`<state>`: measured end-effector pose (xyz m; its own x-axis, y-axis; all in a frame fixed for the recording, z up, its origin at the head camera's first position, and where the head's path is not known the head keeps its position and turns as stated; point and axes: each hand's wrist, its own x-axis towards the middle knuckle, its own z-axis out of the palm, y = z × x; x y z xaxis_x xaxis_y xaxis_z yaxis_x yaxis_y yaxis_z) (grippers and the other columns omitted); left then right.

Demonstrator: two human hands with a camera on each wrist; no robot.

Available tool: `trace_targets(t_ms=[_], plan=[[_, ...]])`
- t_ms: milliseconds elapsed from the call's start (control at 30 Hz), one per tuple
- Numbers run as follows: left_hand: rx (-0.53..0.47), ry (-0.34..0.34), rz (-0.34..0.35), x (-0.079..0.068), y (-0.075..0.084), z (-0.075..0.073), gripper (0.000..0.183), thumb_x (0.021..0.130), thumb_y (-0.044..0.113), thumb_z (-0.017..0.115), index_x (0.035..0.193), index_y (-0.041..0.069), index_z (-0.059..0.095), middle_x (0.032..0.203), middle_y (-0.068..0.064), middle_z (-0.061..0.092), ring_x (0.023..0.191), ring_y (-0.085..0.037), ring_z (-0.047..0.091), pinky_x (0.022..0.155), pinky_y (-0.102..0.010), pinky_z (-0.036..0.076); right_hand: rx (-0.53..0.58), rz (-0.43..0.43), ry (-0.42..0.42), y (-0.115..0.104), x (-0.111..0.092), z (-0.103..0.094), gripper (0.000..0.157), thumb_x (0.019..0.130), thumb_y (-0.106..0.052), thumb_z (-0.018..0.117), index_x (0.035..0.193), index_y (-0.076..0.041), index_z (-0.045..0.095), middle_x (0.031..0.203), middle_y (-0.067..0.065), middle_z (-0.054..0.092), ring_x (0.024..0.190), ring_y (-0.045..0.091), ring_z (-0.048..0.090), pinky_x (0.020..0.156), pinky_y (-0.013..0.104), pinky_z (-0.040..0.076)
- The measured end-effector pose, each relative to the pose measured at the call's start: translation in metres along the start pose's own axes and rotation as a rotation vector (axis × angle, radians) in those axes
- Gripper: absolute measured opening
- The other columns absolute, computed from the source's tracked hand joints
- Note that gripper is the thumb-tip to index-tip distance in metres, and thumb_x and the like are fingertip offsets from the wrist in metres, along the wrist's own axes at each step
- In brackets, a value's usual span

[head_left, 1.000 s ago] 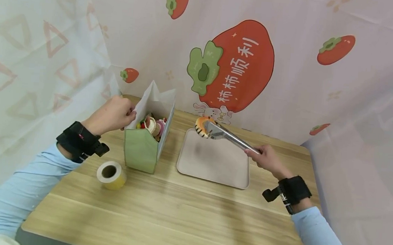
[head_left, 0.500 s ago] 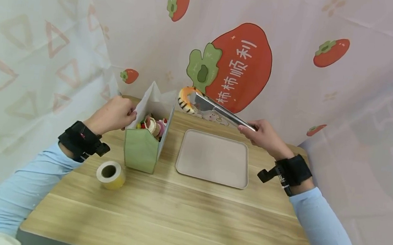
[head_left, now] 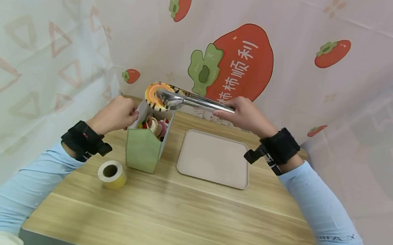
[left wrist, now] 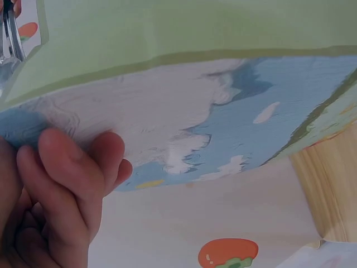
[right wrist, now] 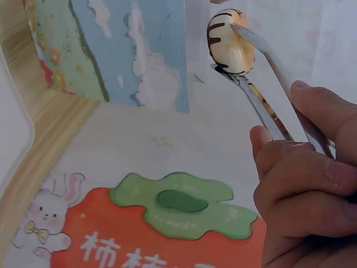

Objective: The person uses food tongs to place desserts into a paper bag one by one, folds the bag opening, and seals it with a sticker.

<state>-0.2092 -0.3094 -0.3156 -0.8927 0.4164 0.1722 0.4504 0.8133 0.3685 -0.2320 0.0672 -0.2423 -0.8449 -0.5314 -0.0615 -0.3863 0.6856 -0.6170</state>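
My left hand (head_left: 115, 114) grips the upper left edge of a green paper bag (head_left: 142, 149). In the left wrist view its curled fingers (left wrist: 72, 167) lie against the bag's painted blue and white side. Inside the bag are toy-like sweets, among them an ice cream cone (head_left: 152, 125). My right hand (head_left: 247, 115) holds metal tongs (head_left: 201, 103), fingers curled round the handles. Between the tong tips is an orange ring-shaped pastry with dark stripes (head_left: 148, 93), like a doughnut, raised over the bag's mouth. The right wrist view shows the pastry (right wrist: 226, 44) edge-on, pinched by both tips.
A beige tray (head_left: 214, 158) lies on the wooden table (head_left: 182, 217), right of the bag. In front of the bag stands a yellow and white roll of tape or labels (head_left: 112, 175). Printed cloth (head_left: 290, 80) hangs behind and at both sides.
My right hand has carried the tongs and pastry up and leftward, from above the tray to over the bag. The left hand has kept its hold on the bag's edge.
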Motion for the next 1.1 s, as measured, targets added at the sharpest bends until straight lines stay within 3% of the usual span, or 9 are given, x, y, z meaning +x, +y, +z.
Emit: trace_targets(t_ms=[67, 133, 233, 300, 533, 733, 833, 967, 1100], plan=[[0.000, 0.003, -0.010, -0.002, 0.000, 0.000, 0.037, 0.095, 0.004, 0.050, 0.059, 0.011, 0.055, 0.044, 0.002, 0.051, 0.038, -0.007, 0.052, 0.048, -0.028, 0.042, -0.086, -0.021, 0.000, -0.010, 0.005, 0.001, 0.027, 0.093, -0.033, 0.070, 0.110, -0.012, 0.075, 0.057, -0.001, 0.036, 0.048, 0.015, 0.030, 0.051, 0.028, 0.027], [0.004, 0.006, -0.020, -0.002, 0.000, -0.001, 0.038, 0.095, 0.003, 0.050, 0.058, 0.011, 0.054, 0.044, 0.001, 0.051, 0.038, -0.008, 0.052, 0.049, -0.028, 0.041, -0.162, -0.048, 0.003, -0.018, 0.009, 0.003, 0.022, 0.092, -0.032, 0.071, 0.091, -0.010, 0.074, 0.056, -0.002, 0.028, 0.049, 0.015, 0.025, 0.053, 0.029, 0.024], [0.012, 0.010, -0.030, -0.002, 0.001, 0.000, 0.038, 0.094, 0.002, 0.050, 0.057, 0.011, 0.053, 0.044, -0.001, 0.051, 0.038, -0.009, 0.052, 0.049, -0.028, 0.041, -0.244, -0.088, -0.001, -0.028, 0.015, 0.006, 0.039, 0.090, -0.032, 0.074, 0.064, -0.011, 0.052, 0.057, -0.003, 0.024, 0.051, 0.014, 0.024, 0.055, 0.029, 0.023], [0.015, 0.014, -0.035, -0.002, 0.000, 0.001, 0.038, 0.095, 0.002, 0.050, 0.058, 0.010, 0.054, 0.044, -0.001, 0.051, 0.038, -0.009, 0.052, 0.049, -0.028, 0.041, -0.285, -0.099, -0.013, -0.036, 0.018, 0.007, 0.042, 0.089, -0.032, 0.075, 0.063, -0.012, 0.048, 0.058, -0.003, 0.025, 0.052, 0.014, 0.026, 0.056, 0.028, 0.024], [0.001, 0.027, -0.033, -0.002, 0.001, 0.003, 0.033, 0.094, 0.002, 0.052, 0.063, 0.007, 0.060, 0.045, -0.001, 0.053, 0.038, -0.008, 0.053, 0.048, -0.028, 0.043, -0.494, -0.119, -0.117, -0.062, 0.032, 0.017, 0.033, 0.087, -0.035, 0.077, 0.074, -0.009, 0.063, 0.060, -0.003, 0.030, 0.055, 0.013, 0.033, 0.055, 0.027, 0.027], [0.021, 0.046, -0.009, -0.001, 0.004, 0.004, 0.034, 0.093, 0.001, 0.053, 0.060, 0.009, 0.058, 0.043, 0.001, 0.054, 0.037, -0.008, 0.052, 0.050, -0.029, 0.044, -0.683, -0.174, -0.188, -0.078, 0.052, 0.040, 0.027, 0.087, -0.033, 0.077, 0.088, -0.008, 0.068, 0.074, 0.001, 0.058, 0.068, 0.018, 0.052, 0.060, 0.031, 0.046], [0.023, 0.052, -0.001, 0.000, 0.004, 0.005, 0.035, 0.093, 0.002, 0.053, 0.059, 0.009, 0.058, 0.044, 0.002, 0.053, 0.038, -0.007, 0.050, 0.049, -0.028, 0.041, -0.746, -0.196, -0.209, -0.083, 0.059, 0.049, 0.024, 0.086, -0.030, 0.078, 0.087, -0.009, 0.065, 0.083, 0.005, 0.063, 0.076, 0.021, 0.056, 0.069, 0.037, 0.052], [0.032, 0.060, -0.009, -0.001, 0.002, 0.005, 0.036, 0.092, 0.002, 0.052, 0.057, 0.009, 0.056, 0.043, 0.001, 0.051, 0.038, -0.009, 0.048, 0.049, -0.028, 0.037, -0.792, -0.217, -0.210, -0.087, 0.066, 0.054, 0.024, 0.086, -0.029, 0.078, 0.085, -0.010, 0.063, 0.084, 0.004, 0.063, 0.079, 0.022, 0.058, 0.072, 0.039, 0.054], [0.037, 0.048, -0.018, -0.001, 0.000, 0.005, 0.036, 0.092, 0.001, 0.052, 0.058, 0.009, 0.057, 0.043, 0.001, 0.053, 0.038, -0.009, 0.050, 0.048, -0.028, 0.038, -0.750, -0.180, -0.234, -0.084, 0.071, 0.048, 0.027, 0.088, -0.032, 0.076, 0.083, -0.011, 0.060, 0.080, 0.001, 0.056, 0.075, 0.019, 0.054, 0.068, 0.035, 0.049]])
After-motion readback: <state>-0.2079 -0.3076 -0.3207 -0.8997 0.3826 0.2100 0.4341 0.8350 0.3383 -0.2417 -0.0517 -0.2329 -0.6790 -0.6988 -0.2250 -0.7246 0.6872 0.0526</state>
